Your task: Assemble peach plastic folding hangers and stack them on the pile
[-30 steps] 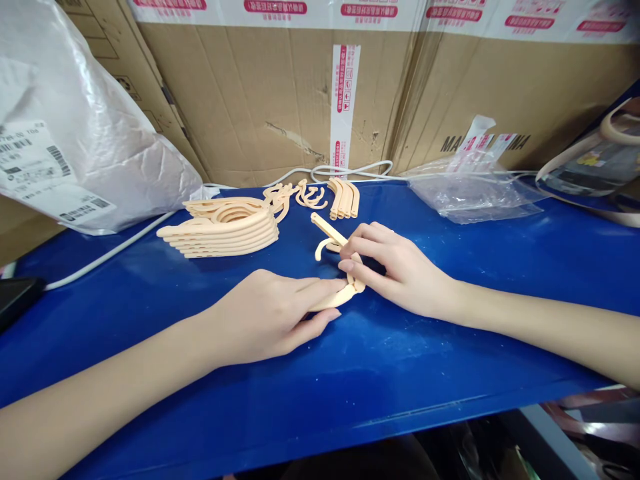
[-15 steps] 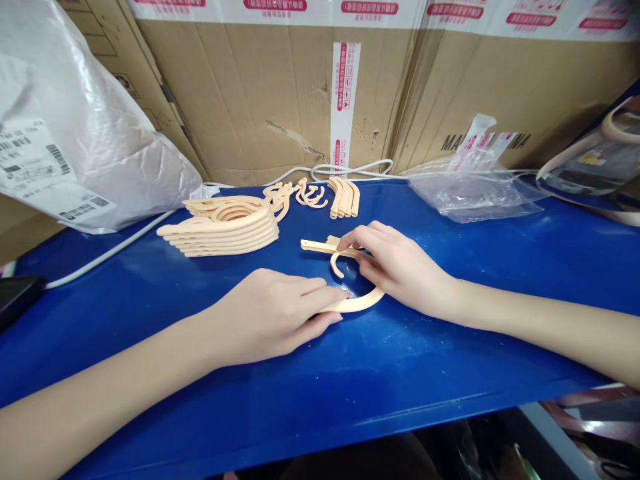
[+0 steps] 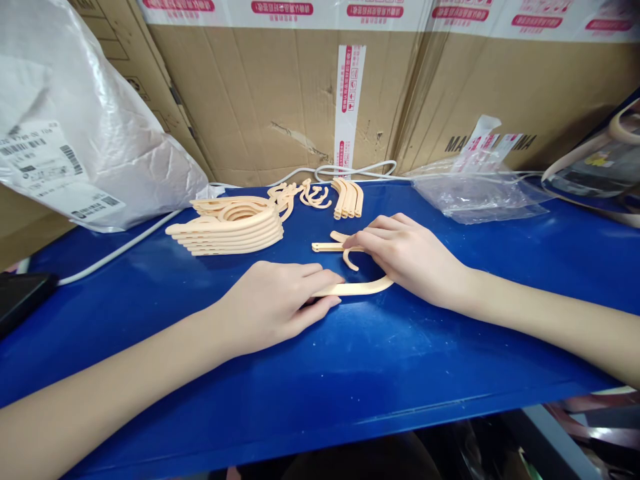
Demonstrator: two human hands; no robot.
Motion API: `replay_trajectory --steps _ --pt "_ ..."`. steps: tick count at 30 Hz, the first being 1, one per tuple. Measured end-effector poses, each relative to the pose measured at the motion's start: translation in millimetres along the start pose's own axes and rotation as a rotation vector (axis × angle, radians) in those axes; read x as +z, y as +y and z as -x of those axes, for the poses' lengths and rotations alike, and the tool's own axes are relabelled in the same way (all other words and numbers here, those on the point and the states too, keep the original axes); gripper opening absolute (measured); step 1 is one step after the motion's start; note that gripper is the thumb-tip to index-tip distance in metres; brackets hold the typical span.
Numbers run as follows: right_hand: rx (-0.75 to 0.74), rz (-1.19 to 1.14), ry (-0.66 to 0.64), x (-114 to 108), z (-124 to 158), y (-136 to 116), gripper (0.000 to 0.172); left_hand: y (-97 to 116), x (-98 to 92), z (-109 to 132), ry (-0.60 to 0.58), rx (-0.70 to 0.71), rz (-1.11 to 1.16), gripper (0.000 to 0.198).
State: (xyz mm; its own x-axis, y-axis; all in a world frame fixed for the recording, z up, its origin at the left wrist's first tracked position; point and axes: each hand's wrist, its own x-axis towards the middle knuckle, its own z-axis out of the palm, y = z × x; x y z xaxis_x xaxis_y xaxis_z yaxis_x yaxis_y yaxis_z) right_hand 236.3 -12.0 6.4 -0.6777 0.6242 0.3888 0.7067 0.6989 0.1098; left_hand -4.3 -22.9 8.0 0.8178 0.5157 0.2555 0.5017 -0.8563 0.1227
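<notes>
A peach plastic hanger (image 3: 357, 288) lies flat on the blue table (image 3: 380, 360), its arm, hook and bar folded out. My left hand (image 3: 280, 300) pinches the hanger's left end between thumb and fingers. My right hand (image 3: 407, 257) rests over the right end, fingers curled on the small hook (image 3: 350, 257) and straight bar (image 3: 327, 247). Further back lies a stack of finished hangers (image 3: 230, 225), with loose hooks (image 3: 313, 195) and curved arm pieces (image 3: 349, 197) behind it.
Cardboard boxes (image 3: 310, 87) wall the back of the table. A white plastic parcel bag (image 3: 75, 133) sits at the left, clear plastic bags (image 3: 475, 190) at the right. A white cable (image 3: 120, 248) runs along the left. A dark phone (image 3: 20, 297) lies at the left edge.
The hanger was folded up and raised in my right hand; it has swung open and now lies flat. My right hand slid right and back; my left kept its end.
</notes>
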Motion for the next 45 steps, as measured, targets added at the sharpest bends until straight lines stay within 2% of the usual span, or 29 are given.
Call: replay_trajectory --steps 4,8,11,16,22,28,31,34,41,43,45 --pt "0.005 -0.012 -0.016 0 -3 6 0.027 1 -1.3 1 -0.005 -0.023 0.019 0.025" --pt "0.132 -0.174 0.007 -5 -8 14 0.025 0 -1.5 2 -0.005 -0.027 0.049 0.024" --pt "0.199 -0.116 0.041 -9 -10 25 0.028 -1 -1.0 3 -0.008 -0.026 0.053 0.025" --pt "0.228 0.061 -0.096 -7 -8 44 0.038 -2 -0.2 2 -0.018 -0.02 0.053 0.027" --pt "0.236 0.132 -0.18 -3 -7 48 0.035 -1 -0.3 3 -0.024 -0.012 0.039 0.026" --pt "0.341 0.022 -0.169 -4 -7 52 0.037 -4 3.0 3 -0.024 0.013 0.029 0.026" --pt "0.38 -0.069 -0.194 -5 -7 53 0.028 -6 4.5 3 -0.006 0.025 0.022 0.026" --pt "0.388 -0.123 -0.163 -9 -7 53 0.021 -6 4.1 3 -0.001 0.021 -0.007 0.028" --pt "0.379 -0.167 -0.033 -21 -14 43 0.026 -2 1.9 4 -0.011 0.006 -0.057 0.028" --pt "0.386 -0.231 0.029 -24 -15 36 0.026 -1 1.5 4 0.021 0.008 -0.049 0.03" --pt "0.407 -0.389 0.068 -26 -15 28 0.025 0 0.1 4 0.115 0.017 -0.065 0.031"
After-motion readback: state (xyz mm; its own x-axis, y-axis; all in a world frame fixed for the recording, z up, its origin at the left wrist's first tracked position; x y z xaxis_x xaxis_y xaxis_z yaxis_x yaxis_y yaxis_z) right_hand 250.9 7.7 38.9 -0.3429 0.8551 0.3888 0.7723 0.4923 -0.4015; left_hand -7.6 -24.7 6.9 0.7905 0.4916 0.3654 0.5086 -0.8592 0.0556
